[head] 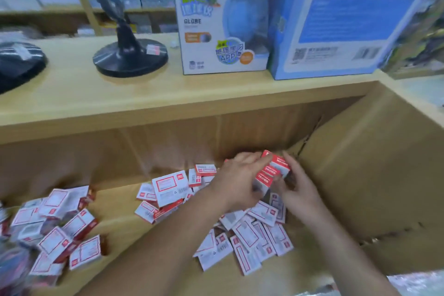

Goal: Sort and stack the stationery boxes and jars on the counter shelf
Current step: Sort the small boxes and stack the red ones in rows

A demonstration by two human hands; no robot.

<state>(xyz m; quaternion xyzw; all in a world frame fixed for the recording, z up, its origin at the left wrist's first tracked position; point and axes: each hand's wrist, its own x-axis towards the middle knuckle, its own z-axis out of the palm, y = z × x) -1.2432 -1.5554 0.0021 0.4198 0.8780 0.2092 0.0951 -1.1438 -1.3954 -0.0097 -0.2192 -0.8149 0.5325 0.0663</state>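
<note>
Many small red-and-white stationery boxes lie loose on the cardboard-lined lower shelf [120, 214]. One pile [249, 240] lies under my hands, another pile [57, 230] sits at the left, and a few boxes [168, 187] lie in the middle. My left hand [237, 180] and my right hand [295, 187] together grip a small stack of these boxes [274, 170] near the shelf's back right corner, held just above the pile. No jars are visible.
A wooden counter top [168, 94] overhangs the shelf. On it stand a globe's black base [129, 57], a white globe box [221, 19] and a blue box [348, 19]. A dark object [19, 62] sits at far left. A cardboard wall [372, 175] closes the right side.
</note>
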